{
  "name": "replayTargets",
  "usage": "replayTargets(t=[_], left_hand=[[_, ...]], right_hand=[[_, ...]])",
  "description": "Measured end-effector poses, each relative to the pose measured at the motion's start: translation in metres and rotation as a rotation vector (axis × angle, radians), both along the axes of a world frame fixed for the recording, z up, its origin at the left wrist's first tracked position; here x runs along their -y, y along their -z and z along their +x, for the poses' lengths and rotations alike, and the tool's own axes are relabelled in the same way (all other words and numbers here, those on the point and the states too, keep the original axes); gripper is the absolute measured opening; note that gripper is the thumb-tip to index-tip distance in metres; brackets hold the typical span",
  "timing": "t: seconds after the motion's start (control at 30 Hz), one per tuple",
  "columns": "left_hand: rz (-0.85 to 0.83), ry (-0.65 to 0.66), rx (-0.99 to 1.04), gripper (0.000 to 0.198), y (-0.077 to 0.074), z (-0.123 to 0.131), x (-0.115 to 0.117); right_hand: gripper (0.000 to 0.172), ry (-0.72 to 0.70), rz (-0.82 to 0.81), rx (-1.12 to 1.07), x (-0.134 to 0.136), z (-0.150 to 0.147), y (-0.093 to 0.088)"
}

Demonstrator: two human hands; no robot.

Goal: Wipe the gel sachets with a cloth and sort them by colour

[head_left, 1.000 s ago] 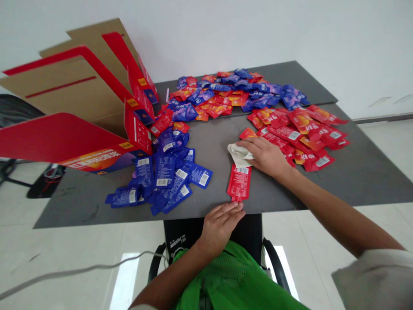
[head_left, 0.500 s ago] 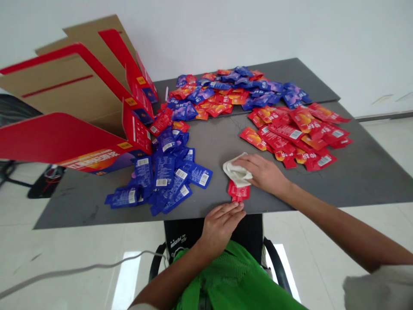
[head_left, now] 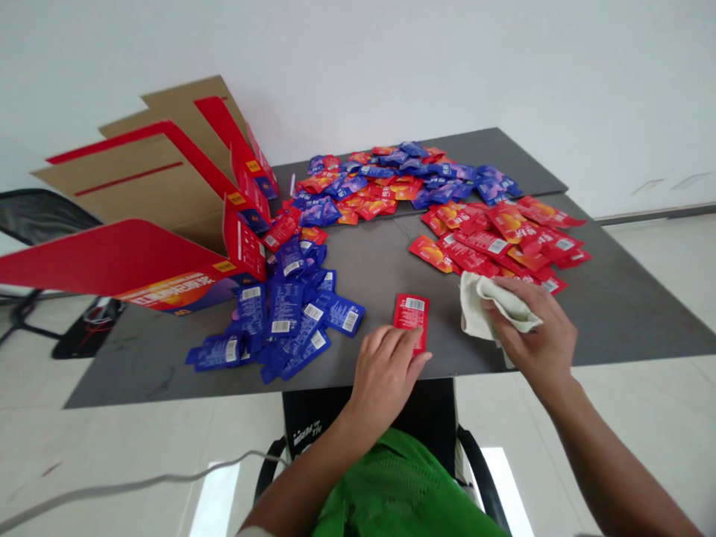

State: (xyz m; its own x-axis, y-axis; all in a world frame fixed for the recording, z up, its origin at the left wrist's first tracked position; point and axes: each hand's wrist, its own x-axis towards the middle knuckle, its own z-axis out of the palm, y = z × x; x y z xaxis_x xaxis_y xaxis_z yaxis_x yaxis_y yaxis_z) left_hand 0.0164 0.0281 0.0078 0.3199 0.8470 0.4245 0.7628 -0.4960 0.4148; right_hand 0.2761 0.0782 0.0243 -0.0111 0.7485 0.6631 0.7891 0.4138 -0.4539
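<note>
A red sachet (head_left: 412, 309) lies barcode side up near the table's front edge. My left hand (head_left: 385, 369) is on its lower part, fingers curled over it and thumb at its lower right; the covered end is hidden. To the right, my right hand (head_left: 540, 328) grips a folded white cloth (head_left: 475, 309) between thumb and fingers, apart from the sachet. Beyond that hand is a pile of red sachets (head_left: 486, 240). Left of my left hand lies a heap of blue sachets (head_left: 288, 309), several with barcodes showing.
Red and blue boxes (head_left: 246, 250) with raised flaps stand on the left of the grey table (head_left: 369, 257). A mixed pile of red and blue sachets (head_left: 385, 183) lies at the back, before the wall. A chair (head_left: 470, 455) is at the front edge, and a cable (head_left: 168, 477) runs lower left.
My right hand has carried the cloth off the sachet to the right. My left fingers have moved from the sachet's near end up onto its lower part. The camera view has shifted slightly.
</note>
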Motion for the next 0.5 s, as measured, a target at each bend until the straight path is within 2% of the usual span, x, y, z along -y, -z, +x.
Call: replayTargets(t=[0.13,0.3,0.4,0.5], left_hand=[[-0.046,-0.123,-0.15,0.06,0.012,0.021,-0.008],[-0.059,-0.17,-0.188,0.081,0.024,0.029,-0.005],[-0.048,-0.212,-0.188,0.076,0.021,0.024,-0.007],[-0.037,-0.201,-0.219,0.054,0.016,0.019,-0.012]], right_hand=[[0.036,0.17,-0.141,-0.193,0.024,0.01,0.022],[0.042,0.256,-0.259,-0.389,0.034,0.015,0.047],[0.043,0.272,-0.26,-0.41,0.033,0.016,0.052],[0.042,0.267,-0.255,-0.413,0.031,0.016,0.051]])
